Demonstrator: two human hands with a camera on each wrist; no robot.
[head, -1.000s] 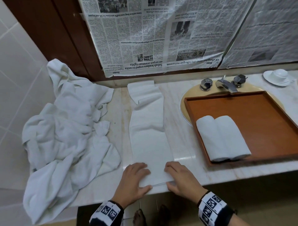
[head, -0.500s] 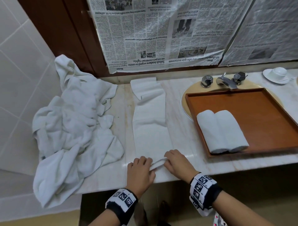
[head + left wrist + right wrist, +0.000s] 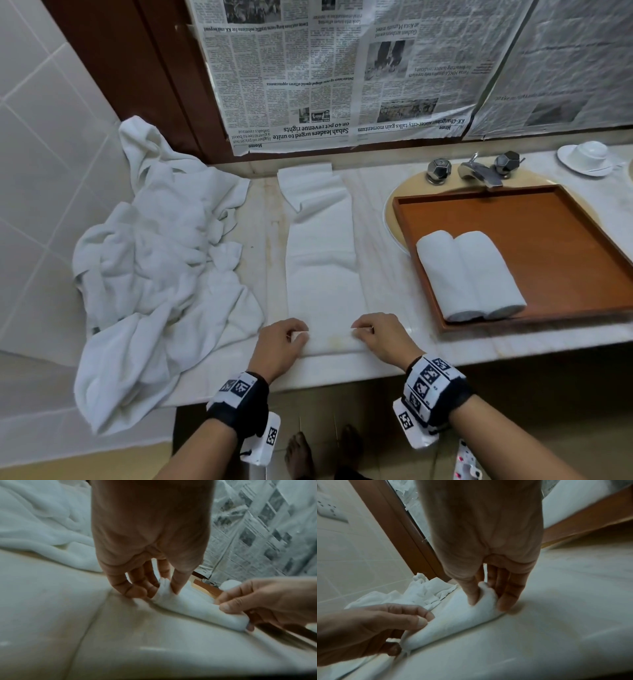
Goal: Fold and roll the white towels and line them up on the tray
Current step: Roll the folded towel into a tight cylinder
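Head view showing the folded towel [image 3: 322,260] lying as a long narrow strip on the marble counter [image 3: 380,236], long axis running straight away from the body toward the wall, near end already turned into a short tight roll [image 3: 330,343] lying crosswise just in front of the wrists. Left hand [image 3: 279,344] pinching the left end of that roll, right hand [image 3: 380,337] pinching the right end, hands apart at roll width and equally near; wrist views confirming thumb and fingers [image 3: 178,586] clamping soft cloth on each side [image 3: 473,595]. Unrolled length extending directly ahead of both hands, so judging the coming move as a forward push along that axis, both ends needing to advance evenly to avoid a cone. Far end of strip showing a loose turned-back flap, likely needing flattening before the roll reaches it. Cloth appearing as thick, matte terry, compressing readily under fingertips. Faint yellowish mark visible on the roll's surface. Wooden tray [image 3: 582,240] sitting to the right over the basin, holding two finished rolls [image 3: 469,274] touching side by side at its left end. Crumpled pile of unfolded towels [image 3: 154,260] heaped to the left against the tiled wall.
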